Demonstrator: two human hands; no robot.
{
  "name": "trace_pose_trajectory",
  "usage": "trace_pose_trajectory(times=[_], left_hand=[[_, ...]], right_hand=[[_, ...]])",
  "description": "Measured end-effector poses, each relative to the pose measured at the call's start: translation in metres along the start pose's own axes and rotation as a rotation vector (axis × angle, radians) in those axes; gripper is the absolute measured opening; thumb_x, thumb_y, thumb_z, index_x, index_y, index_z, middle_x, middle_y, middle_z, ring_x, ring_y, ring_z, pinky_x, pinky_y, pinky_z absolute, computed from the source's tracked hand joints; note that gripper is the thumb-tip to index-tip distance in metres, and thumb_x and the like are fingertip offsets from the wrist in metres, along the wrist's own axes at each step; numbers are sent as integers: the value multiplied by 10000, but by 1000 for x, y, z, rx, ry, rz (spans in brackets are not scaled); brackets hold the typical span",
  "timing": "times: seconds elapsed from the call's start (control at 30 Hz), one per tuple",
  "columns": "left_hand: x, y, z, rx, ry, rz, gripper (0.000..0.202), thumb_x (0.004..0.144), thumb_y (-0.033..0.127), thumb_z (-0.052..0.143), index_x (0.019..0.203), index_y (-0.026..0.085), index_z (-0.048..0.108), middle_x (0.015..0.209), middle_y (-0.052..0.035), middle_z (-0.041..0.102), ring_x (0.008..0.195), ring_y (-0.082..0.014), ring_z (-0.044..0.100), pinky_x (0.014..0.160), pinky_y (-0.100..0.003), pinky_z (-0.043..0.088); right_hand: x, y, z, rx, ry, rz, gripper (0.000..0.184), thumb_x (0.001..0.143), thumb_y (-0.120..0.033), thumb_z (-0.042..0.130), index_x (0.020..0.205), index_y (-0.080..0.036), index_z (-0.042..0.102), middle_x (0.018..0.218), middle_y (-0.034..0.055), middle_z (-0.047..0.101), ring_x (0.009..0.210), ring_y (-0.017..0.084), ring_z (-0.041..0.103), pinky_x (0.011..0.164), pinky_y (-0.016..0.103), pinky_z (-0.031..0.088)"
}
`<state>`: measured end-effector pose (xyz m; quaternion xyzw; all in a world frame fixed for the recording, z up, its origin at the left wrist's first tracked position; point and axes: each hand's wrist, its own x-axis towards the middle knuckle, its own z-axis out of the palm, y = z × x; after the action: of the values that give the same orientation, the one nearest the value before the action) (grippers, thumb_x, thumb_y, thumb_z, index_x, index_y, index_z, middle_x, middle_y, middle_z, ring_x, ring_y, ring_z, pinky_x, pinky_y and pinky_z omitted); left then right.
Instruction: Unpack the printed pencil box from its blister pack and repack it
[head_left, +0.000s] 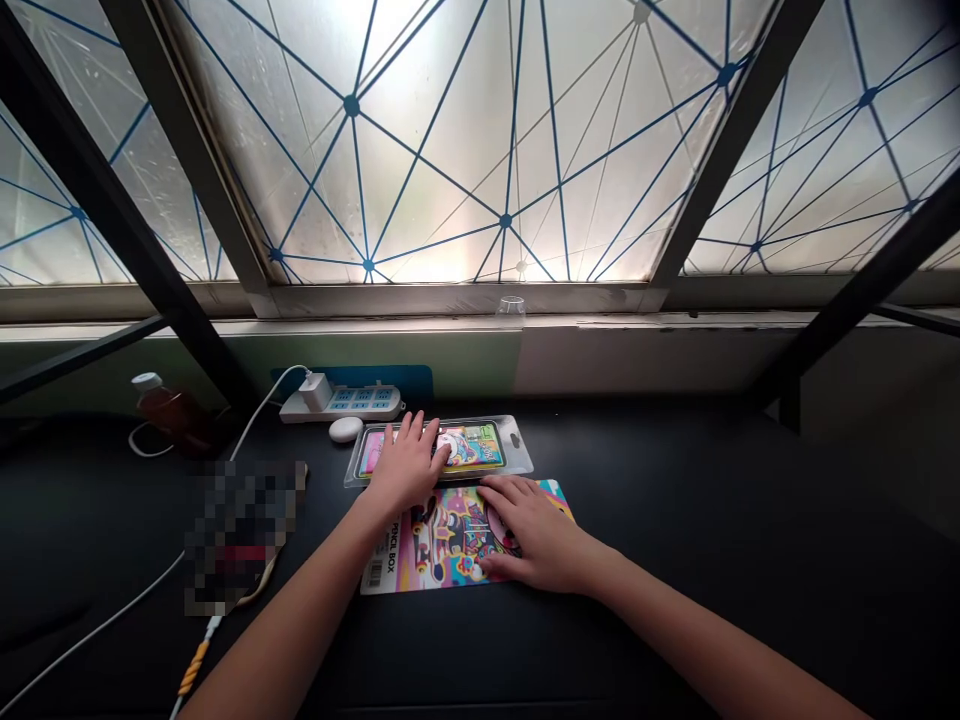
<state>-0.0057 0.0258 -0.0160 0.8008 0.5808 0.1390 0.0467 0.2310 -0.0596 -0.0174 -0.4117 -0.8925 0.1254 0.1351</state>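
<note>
A clear plastic blister pack (517,440) with a colourful pencil box inside lies on the dark desk (712,520). My left hand (405,462) rests flat on it, fingers spread. In front of it lies a bright printed card (427,550) marked "PENCIL BOX". My right hand (529,525) lies palm down on the card's right half, fingers stretched to the left.
A white power strip (352,400) with a plugged charger sits at the back by the wall, a small white oval object (346,429) beside it. A brown bottle (169,405) stands at the left. White cables (112,615) run across the desk's left side. A blurred patch (240,530) lies left.
</note>
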Motion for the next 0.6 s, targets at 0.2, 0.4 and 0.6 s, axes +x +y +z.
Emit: trace_pose_trajectory(times=[0.2, 0.4, 0.6], left_hand=[[-4, -3, -1, 17, -34, -23, 600, 1033, 491, 324, 1533, 173, 418, 1643, -179, 322, 1543, -370, 214, 1197, -637, 177], [-7, -5, -6, 11, -87, -36, 621, 1040, 500, 308, 1557, 165, 383, 1661, -169, 280, 1553, -364, 177, 1207, -626, 163], [-14, -10, -20, -14, -182, -12, 619, 1038, 525, 309, 1567, 209, 370, 1660, -145, 298, 1555, -346, 183, 1219, -615, 153]], right_hand=[[6, -5, 7, -123, 163, 167, 240, 963, -422, 614, 950, -184, 583, 964, 82, 631, 885, 248, 575, 816, 411, 467], [5, -7, 5, -120, 171, 210, 274, 977, -429, 565, 816, -223, 482, 821, 45, 606, 739, 210, 556, 663, 321, 398], [-4, 30, -24, 87, 80, 324, 377, 954, -567, 512, 770, -250, 424, 585, -36, 525, 525, 155, 467, 550, 290, 290]])
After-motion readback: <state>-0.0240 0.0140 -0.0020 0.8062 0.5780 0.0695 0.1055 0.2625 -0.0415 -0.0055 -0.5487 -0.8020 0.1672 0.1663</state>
